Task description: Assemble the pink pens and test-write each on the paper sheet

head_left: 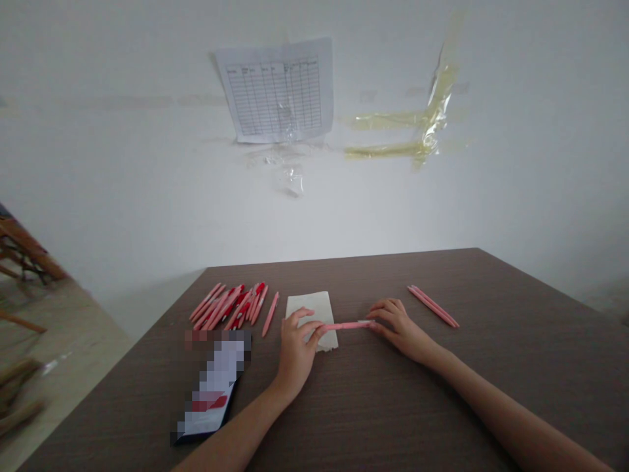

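A pink pen is held level between both hands over the dark wooden table. My left hand pinches its left end between thumb and forefinger, the other fingers raised. At the other end, where a pale clip shows, my right hand pinches with thumb and fingertips. Beneath the left fingers lies a small off-white paper pad, partly covered by that hand. To the right of my right hand, pink pens lie side by side. A single pink pen rests left of the pad.
A pile of pink and red pens lies at the back left. In front of it is a dark-edged flat object, blurred by pixels. The table meets a white wall bearing a taped printed sheet.
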`<state>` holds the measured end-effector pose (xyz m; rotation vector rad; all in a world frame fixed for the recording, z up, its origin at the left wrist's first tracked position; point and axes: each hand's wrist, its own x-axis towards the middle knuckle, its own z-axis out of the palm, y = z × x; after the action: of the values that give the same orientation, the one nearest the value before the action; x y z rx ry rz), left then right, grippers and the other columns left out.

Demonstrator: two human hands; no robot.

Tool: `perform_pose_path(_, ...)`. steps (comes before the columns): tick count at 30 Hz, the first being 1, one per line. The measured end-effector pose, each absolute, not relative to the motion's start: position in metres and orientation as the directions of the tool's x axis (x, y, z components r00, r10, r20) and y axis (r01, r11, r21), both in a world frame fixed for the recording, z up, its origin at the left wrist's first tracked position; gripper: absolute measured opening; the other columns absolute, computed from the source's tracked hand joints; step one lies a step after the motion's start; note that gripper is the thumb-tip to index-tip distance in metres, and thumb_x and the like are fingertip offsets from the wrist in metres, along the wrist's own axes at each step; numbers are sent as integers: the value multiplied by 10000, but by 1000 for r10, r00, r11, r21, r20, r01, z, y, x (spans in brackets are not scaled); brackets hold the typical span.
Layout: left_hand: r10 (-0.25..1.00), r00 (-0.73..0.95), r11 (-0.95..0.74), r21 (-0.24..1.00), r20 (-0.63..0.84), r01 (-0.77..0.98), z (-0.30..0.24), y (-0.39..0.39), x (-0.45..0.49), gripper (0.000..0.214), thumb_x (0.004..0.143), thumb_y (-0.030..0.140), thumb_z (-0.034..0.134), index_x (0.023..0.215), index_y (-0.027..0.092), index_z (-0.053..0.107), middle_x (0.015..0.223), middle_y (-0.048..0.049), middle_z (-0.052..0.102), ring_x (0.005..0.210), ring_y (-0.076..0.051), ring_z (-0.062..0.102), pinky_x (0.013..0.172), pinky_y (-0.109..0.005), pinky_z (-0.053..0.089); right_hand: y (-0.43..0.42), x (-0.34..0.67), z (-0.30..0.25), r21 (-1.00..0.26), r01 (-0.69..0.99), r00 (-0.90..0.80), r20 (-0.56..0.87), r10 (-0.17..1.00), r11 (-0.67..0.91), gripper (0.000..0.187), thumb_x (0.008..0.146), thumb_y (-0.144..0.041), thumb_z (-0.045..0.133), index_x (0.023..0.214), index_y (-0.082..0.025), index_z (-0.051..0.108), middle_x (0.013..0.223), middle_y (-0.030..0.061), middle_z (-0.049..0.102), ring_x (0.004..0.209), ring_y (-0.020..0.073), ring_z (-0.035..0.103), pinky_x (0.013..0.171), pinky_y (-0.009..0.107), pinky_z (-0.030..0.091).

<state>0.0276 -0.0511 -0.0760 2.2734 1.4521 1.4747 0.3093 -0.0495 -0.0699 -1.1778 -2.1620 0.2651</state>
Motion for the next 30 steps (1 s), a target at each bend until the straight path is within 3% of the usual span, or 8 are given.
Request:
perform_pose_path(6,736,100,-552,508,669,662,-75,-52,28,146,879,326,642,854,277,778,1091,-65,667,1099,-265,597,993,-510,456,-46,311,-74,-459,667,-395,449,801,587,245,967,-365,506,897,-250,711,1153,87,608,1165,264,468,1031,485,411)
perform_pose_path(18,751,107,-534,504,651,679,-75,-52,28,144,856,366,667,849,273,776,1101,-64,675,1118,-268,595,994,-500,453,-37,321,-79,-465,669,-319,526,788,580,186,937,-370,556,959,-266,709,1130,93,635,1138,280,513,1003,521,420)
perform_pose_path(30,788,74,-471,523,611,711,-69,-56,29,113,855,295,670,835,257,774,1097,-60,666,1113,-265,593,1028,-522,418,-33,329,-82,-465,685,-277,546,791,561,194,931,-365,565,960,-246,715,1121,102,633,1126,282,509,1000,500,422)
